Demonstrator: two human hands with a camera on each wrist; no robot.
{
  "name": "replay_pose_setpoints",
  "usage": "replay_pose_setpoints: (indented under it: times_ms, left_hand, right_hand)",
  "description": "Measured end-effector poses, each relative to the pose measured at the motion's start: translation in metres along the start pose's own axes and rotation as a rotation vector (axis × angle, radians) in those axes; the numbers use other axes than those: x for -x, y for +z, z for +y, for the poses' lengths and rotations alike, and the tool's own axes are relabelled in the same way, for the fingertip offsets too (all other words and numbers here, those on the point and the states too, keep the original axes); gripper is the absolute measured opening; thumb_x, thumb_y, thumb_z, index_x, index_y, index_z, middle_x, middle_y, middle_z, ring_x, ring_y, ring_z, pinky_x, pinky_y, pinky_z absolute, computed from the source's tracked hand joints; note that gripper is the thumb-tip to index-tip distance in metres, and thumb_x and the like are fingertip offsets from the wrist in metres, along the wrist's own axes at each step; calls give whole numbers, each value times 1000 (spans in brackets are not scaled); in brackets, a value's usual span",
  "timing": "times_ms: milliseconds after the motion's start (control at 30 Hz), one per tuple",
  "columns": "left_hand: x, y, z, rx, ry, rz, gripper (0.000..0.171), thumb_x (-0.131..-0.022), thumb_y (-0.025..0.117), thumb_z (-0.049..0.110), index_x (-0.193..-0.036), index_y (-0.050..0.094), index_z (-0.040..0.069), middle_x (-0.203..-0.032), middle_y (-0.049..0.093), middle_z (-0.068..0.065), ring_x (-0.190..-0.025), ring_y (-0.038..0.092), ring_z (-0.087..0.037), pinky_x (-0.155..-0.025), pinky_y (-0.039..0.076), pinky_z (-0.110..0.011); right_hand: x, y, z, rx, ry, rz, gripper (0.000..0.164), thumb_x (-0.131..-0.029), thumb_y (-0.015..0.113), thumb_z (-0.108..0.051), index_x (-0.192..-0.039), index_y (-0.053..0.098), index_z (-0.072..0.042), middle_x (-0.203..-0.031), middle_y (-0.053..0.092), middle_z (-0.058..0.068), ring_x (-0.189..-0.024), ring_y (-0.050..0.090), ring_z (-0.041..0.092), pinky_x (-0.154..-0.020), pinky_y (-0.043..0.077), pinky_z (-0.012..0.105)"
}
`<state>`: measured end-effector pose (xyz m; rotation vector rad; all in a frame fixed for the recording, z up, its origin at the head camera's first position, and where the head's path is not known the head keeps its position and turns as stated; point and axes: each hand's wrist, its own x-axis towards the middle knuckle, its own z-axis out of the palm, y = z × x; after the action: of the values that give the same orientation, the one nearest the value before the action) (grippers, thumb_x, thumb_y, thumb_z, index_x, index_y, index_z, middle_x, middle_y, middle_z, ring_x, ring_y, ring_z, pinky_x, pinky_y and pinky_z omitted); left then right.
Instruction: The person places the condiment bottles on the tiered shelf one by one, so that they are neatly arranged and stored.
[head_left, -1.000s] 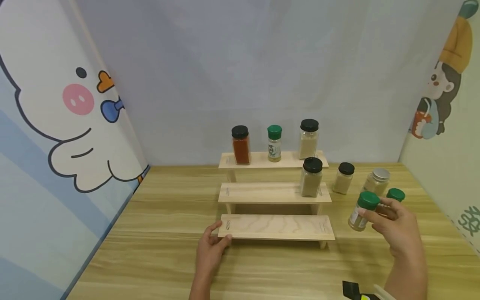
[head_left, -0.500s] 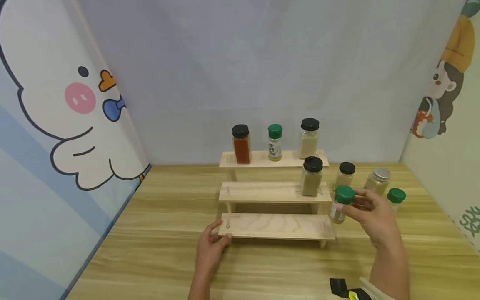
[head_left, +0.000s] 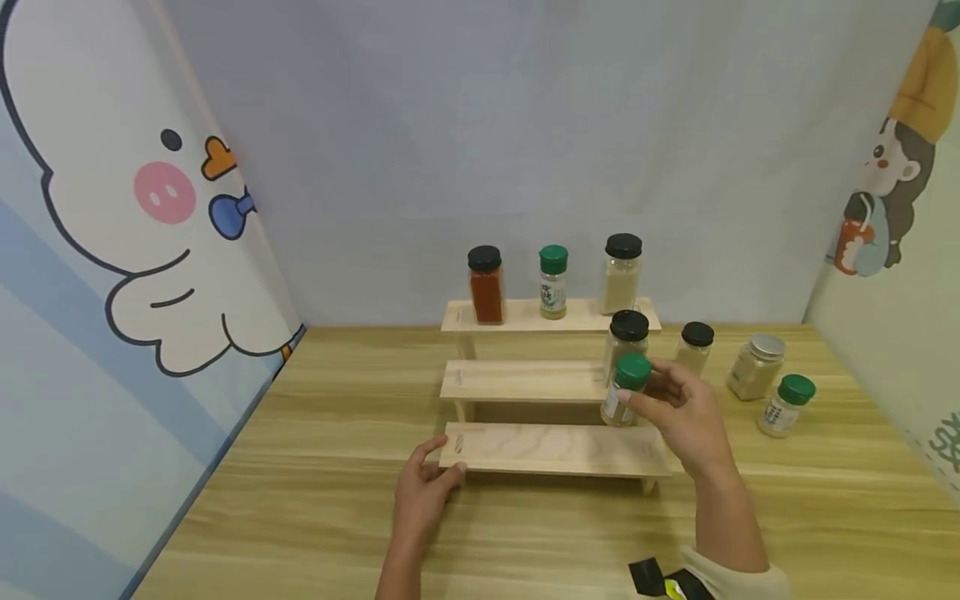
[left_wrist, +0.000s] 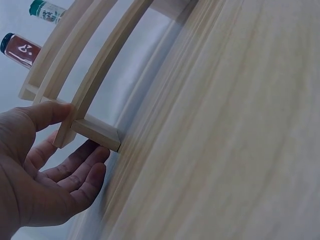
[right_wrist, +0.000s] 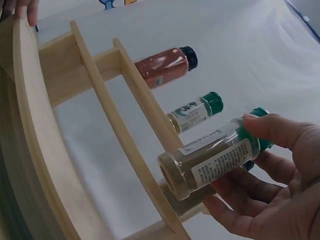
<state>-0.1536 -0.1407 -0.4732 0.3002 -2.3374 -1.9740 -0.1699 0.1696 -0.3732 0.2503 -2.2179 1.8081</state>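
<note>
My right hand (head_left: 686, 417) pinches a green-capped spice jar (head_left: 617, 408) near its cap, with thumb and fingers. In the head view that jar is in the air above the right end of the bottom step, in front of a black-capped jar (head_left: 628, 327) on the middle step. The right wrist view shows its labelled glass and brownish powder. At the bottom step's left end, my left hand (head_left: 423, 492) grips the three-step wooden rack (head_left: 555, 448). The left wrist view has the thumb (left_wrist: 52, 114) on the board's edge and the other fingers by the leg.
On the top step stand a red-powder jar (head_left: 487, 287), a green-capped jar (head_left: 553, 283) and a black-capped jar (head_left: 621, 275). Right of the rack, the table holds another black-capped jar (head_left: 693, 348), a silver-lidded jar (head_left: 757, 367) and a green-capped jar (head_left: 785, 406). A pale curtain (head_left: 375, 208) hangs behind.
My right hand has carried the green-capped jar leftward, from beside the table jars to over the rack's right end. My left hand keeps its hold on the rack.
</note>
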Motion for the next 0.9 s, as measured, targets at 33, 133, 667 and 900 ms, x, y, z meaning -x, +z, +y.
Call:
replay_pose_setpoints:
  times_ms: [33,133,667,900]
  left_hand:
    - [0,0,0,2,2,2,52,-80,72,14,-129,53,10,-77,64,-10,-63,49,-15,-57,38,-29]
    - [-1,1,0,4,1,8,53,-80,72,13,-129,53,9,-74,62,-9,-61,48,-14,-56,38,-29]
    - [-7,2,-4,-4,5,27,51,-79,73,12,-126,55,9,-76,64,-8,-64,53,-18,-57,41,-29]
    - [-5,1,-3,-4,2,19,52,-79,73,11,-127,54,8,-77,64,-8,-65,53,-18,-58,40,-29]
  right_hand:
    - [-1,4,0,1,-6,12,45,-84,70,-7,-123,53,5,-103,61,5,-92,58,12,-74,48,25]
    - [-5,16,1,-11,-27,53,45,-84,70,-7,-125,54,2,-104,60,9,-93,56,13,-75,47,25]
    - [-27,83,1,-170,-147,166,44,-82,70,-2,-123,53,0,-108,58,16,-98,54,20,-84,46,34]
    - [-26,93,-20,-125,-186,178,39,-81,67,7,-118,52,11,-104,56,26,-95,55,34,-78,48,40]
